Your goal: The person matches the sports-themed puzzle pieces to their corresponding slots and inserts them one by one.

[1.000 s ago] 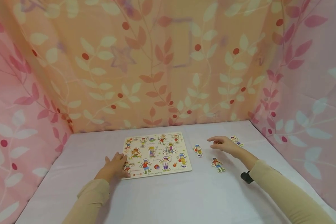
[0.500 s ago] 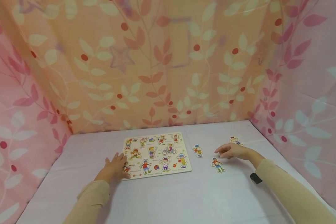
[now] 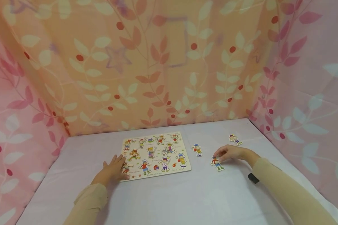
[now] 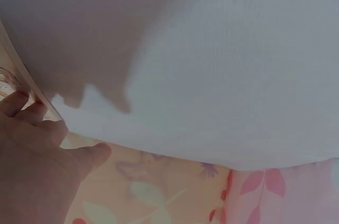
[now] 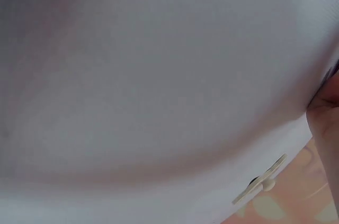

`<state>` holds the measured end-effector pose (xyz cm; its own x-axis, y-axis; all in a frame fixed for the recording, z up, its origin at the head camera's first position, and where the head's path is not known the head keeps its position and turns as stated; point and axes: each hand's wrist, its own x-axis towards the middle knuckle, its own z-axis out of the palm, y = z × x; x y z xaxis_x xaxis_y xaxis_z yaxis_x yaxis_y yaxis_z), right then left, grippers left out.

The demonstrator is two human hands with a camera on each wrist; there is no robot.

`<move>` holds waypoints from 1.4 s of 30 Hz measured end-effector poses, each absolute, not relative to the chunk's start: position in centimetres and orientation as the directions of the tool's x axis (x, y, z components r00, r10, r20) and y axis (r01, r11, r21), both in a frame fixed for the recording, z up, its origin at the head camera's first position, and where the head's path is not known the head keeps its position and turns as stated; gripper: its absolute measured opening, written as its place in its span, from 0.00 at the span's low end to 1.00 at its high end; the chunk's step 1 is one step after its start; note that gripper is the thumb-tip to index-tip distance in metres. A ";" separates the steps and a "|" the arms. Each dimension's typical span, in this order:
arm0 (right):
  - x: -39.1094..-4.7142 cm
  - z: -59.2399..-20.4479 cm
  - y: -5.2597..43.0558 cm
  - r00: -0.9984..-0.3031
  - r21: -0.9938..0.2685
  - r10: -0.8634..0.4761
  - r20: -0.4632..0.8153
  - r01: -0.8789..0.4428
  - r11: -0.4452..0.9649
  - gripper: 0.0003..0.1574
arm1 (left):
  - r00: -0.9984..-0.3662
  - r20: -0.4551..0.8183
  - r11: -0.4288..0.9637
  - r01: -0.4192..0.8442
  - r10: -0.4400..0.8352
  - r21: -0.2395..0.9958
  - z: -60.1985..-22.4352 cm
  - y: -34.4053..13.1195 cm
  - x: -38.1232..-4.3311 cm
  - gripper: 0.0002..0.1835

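Note:
A wooden peg puzzle board (image 3: 146,162) with printed sports figures lies flat on the table. My left hand (image 3: 111,168) rests on its left edge, fingers spread; the left wrist view shows the same hand (image 4: 37,155) at the board's rim. My right hand (image 3: 233,153) pinches the top of a puzzle piece (image 3: 216,164), a figure in red top and blue shorts, which lies on the cloth right of the board. Fingers partly cover that piece's upper right. In the right wrist view the hand (image 5: 326,118) is mostly cut off at the right edge.
Two loose puzzle pieces lie nearby: a blue-capped figure (image 3: 197,150) beside the board and a purple-and-white figure (image 3: 235,139) farther back. A white cloth (image 3: 169,200) covers the table. Leaf-patterned curtains (image 3: 157,78) surround it. A small black object (image 3: 253,178) sits below my right cuff.
My right hand has moved from behind the red-topped puzzle piece down onto it, and its fingers have closed at the piece. My left hand stays on the board. The head view has shifted slightly.

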<state>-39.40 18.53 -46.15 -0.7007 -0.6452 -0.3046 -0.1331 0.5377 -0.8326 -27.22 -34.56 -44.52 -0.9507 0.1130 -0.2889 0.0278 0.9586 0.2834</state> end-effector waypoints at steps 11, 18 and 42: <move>-38.8 -46.4 18.0 -0.745 -0.768 -0.592 -0.308 -0.173 0.617 0.18 | -0.952 -0.286 0.952 0.016 0.107 0.304 -44.4 -34.4 -27.2 0.54; -38.1 -46.7 17.2 -0.759 -0.745 -0.593 -0.268 -0.227 0.627 0.16 | -0.955 -0.279 0.948 0.008 0.101 0.317 -44.5 -34.7 -27.0 0.55; -37.3 -46.6 16.1 -0.826 -0.674 -0.515 -0.231 -0.246 0.696 0.07 | -0.964 -0.250 0.958 0.020 0.094 0.286 -44.5 -34.6 -26.5 0.53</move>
<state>-37.27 16.09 -46.60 -0.8255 -0.5149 -0.2309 -0.2458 0.6965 -0.6741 -26.47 -34.59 -44.50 -0.9638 0.0943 -0.2495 0.0198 0.9581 0.2857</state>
